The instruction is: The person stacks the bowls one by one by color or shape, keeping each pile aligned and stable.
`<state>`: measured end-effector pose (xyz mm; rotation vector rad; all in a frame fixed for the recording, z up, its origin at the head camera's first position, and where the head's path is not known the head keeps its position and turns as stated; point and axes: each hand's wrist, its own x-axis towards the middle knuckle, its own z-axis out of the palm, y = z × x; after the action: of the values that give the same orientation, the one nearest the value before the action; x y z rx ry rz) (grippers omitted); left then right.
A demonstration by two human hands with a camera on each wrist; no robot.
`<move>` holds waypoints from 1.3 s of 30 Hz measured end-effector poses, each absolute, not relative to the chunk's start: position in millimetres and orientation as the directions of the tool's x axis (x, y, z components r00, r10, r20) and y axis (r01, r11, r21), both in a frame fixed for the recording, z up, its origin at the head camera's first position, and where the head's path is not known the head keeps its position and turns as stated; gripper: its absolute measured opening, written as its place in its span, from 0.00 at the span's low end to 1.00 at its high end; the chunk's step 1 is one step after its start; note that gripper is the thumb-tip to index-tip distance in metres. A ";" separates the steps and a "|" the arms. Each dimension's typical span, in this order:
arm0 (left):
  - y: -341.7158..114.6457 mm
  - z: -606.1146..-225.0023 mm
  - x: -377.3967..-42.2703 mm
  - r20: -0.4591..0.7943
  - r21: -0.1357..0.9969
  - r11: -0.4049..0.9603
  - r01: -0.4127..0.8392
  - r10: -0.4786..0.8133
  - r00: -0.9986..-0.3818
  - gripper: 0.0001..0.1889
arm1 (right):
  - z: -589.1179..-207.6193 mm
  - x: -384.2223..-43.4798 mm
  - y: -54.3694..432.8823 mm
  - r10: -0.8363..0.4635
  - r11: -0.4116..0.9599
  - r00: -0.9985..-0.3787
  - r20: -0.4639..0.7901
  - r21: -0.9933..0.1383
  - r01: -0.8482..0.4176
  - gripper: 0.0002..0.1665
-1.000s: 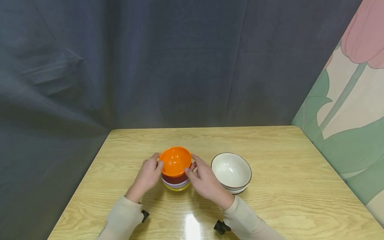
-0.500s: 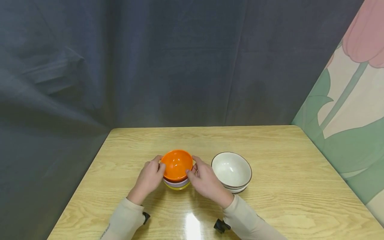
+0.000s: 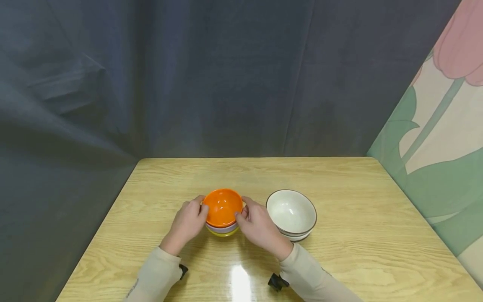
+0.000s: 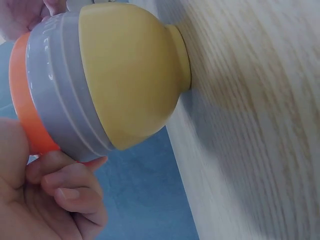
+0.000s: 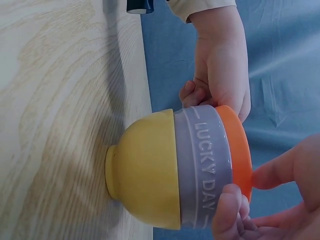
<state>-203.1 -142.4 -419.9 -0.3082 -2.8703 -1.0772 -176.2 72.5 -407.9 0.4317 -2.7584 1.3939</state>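
An orange bowl (image 3: 222,208) tops a nested stack on the table, tilted little if at all. Under it sits a lavender bowl (image 5: 202,165) with raised lettering, and lowest a yellow bowl (image 4: 130,75) whose foot stands on the wood. A thin dark red edge shows below the orange rim in the head view. My left hand (image 3: 188,224) pinches the orange bowl's left rim between thumb and fingers. On the opposite side my right hand (image 3: 258,226) holds the same rim, thumb at the front. Some curled fingers lie beside the lavender bowl.
Just right of my right hand stands a stack of cream bowls (image 3: 290,212) with brown rims. The wooden table (image 3: 358,235) ends at a dark curtain (image 3: 241,84) behind and on the left. A floral panel (image 3: 445,167) borders the right side.
Both hands have lowered the orange bowl into the stack, so the dark red bowl is now almost hidden. Over the last half second the hands hardly move. The cream bowls stay put.
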 end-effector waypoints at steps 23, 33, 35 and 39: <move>-139.7 -422.2 -206.4 0.030 0.621 0.770 0.147 0.164 -0.986 0.24 | -413.2 -174.8 73.0 -0.220 0.596 -0.960 0.171 -0.756 -0.271 0.25; -165.5 -419.7 -208.5 -0.115 0.796 0.581 0.171 0.421 -0.900 0.37 | -416.0 -175.5 71.3 -0.222 0.593 -0.962 0.157 -0.762 -0.261 0.26; -169.8 -421.6 -210.5 -0.113 0.850 0.494 0.184 0.511 -0.852 0.37 | -416.3 -175.7 71.3 -0.222 0.595 -0.962 0.158 -0.760 -0.262 0.26; -174.0 -426.4 -213.3 -0.052 0.836 0.472 0.280 0.577 -0.815 0.44 | -415.8 -176.2 71.7 -0.222 0.601 -0.960 0.169 -0.752 -0.271 0.25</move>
<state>-213.3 -174.0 -426.4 -0.8974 -2.9662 -1.5731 -176.2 71.7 -415.8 0.4249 -2.7593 1.3102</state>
